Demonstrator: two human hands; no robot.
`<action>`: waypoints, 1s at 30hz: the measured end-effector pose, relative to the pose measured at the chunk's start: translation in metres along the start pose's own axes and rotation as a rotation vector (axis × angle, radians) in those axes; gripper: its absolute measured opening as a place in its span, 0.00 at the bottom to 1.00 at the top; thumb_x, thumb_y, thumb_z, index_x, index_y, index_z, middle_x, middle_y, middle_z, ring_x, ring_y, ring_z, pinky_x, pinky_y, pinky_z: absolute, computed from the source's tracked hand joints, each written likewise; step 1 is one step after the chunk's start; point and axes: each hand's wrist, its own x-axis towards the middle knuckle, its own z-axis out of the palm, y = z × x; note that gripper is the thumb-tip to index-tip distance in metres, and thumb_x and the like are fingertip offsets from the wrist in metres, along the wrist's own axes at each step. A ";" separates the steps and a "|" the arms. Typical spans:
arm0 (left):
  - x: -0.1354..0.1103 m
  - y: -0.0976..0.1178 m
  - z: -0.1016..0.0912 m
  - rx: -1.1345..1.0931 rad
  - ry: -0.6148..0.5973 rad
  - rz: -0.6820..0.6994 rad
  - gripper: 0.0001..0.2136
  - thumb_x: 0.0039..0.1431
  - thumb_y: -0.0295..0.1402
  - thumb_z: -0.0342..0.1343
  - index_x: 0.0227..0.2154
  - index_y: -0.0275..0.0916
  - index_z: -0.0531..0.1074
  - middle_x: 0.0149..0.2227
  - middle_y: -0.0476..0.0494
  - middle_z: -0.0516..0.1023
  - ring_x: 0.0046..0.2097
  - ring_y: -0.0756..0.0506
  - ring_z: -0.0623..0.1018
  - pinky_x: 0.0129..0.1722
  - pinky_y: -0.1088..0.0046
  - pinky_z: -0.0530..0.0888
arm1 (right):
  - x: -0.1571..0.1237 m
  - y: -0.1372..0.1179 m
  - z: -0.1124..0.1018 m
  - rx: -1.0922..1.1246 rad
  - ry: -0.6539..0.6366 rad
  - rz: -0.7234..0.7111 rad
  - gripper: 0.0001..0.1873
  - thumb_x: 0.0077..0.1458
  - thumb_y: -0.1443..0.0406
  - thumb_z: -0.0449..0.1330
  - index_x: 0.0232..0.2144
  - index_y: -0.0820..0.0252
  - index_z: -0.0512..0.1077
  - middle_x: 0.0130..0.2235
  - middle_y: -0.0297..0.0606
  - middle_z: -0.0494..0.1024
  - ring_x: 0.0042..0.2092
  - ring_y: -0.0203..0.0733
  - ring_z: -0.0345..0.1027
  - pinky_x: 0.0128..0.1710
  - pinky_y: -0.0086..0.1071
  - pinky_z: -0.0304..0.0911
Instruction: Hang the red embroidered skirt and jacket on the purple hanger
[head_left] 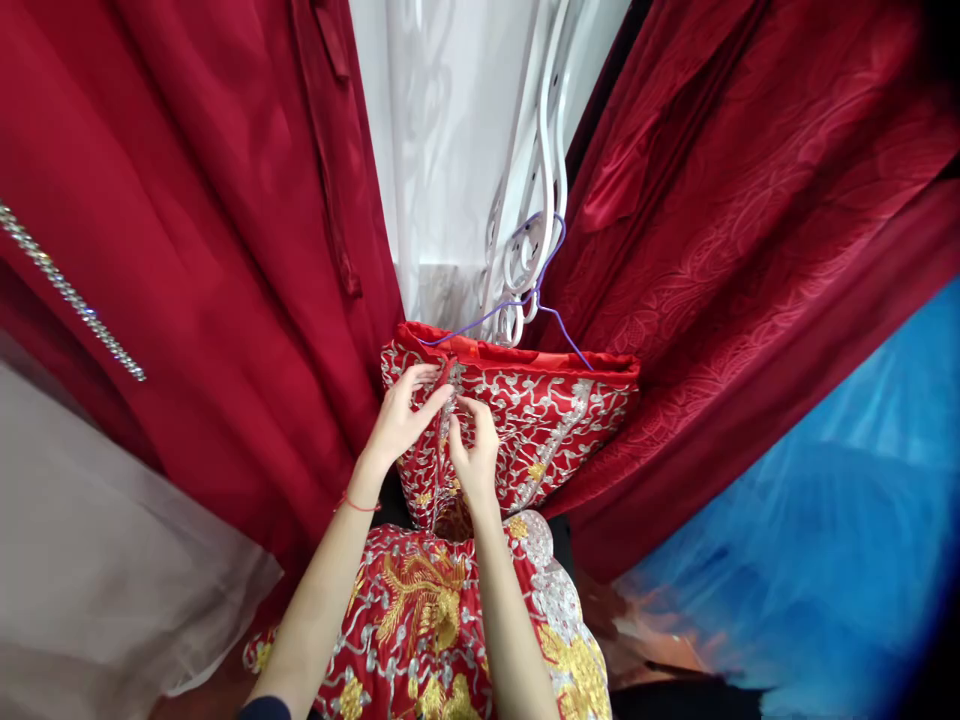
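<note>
A red skirt (555, 420) with silver and gold embroidery hangs by its red-lined waist from a purple wire hanger (551, 310). My left hand (405, 415), with a thin red cord on the wrist, grips the edge of the slit at the waist between thumb and fingers. Just to the right, my right hand (476, 450) is curled, with thumb and forefinger tips close together at the same slit edge. Whatever small part lies between those tips is too small to make out. Lower down, gold-flowered embroidered cloth (427, 600) spreads beneath my forearms.
The hanger hooks onto a white curled metal rack (547, 180). Dark red satin cloth (225, 250) hangs on the left, patterned red cloth (712, 300) on the right. Blue tulle (847, 500) and whitish sheer fabric (112, 560) fill the lower sides.
</note>
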 end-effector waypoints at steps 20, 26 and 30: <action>0.019 0.004 0.031 -0.437 0.138 -0.147 0.15 0.58 0.46 0.61 0.31 0.38 0.72 0.18 0.56 0.67 0.20 0.55 0.67 0.21 0.81 0.66 | -0.011 -0.018 -0.026 -0.142 0.031 0.058 0.14 0.66 0.60 0.54 0.29 0.58 0.71 0.32 0.37 0.75 0.38 0.42 0.66 0.44 0.37 0.59; 0.008 -0.002 0.031 -0.400 0.195 -0.243 0.17 0.55 0.49 0.63 0.32 0.39 0.70 0.16 0.60 0.61 0.15 0.57 0.57 0.14 0.81 0.52 | -0.006 -0.050 -0.050 0.135 -0.181 0.173 0.18 0.66 0.58 0.55 0.24 0.58 0.67 0.24 0.30 0.68 0.27 0.34 0.61 0.32 0.30 0.58; -0.004 -0.007 0.034 -0.443 0.147 -0.278 0.21 0.53 0.53 0.63 0.33 0.40 0.67 0.15 0.61 0.61 0.14 0.57 0.57 0.13 0.80 0.52 | 0.045 -0.065 -0.042 0.219 -0.241 0.102 0.15 0.64 0.57 0.57 0.28 0.58 0.72 0.29 0.33 0.74 0.33 0.37 0.68 0.37 0.31 0.63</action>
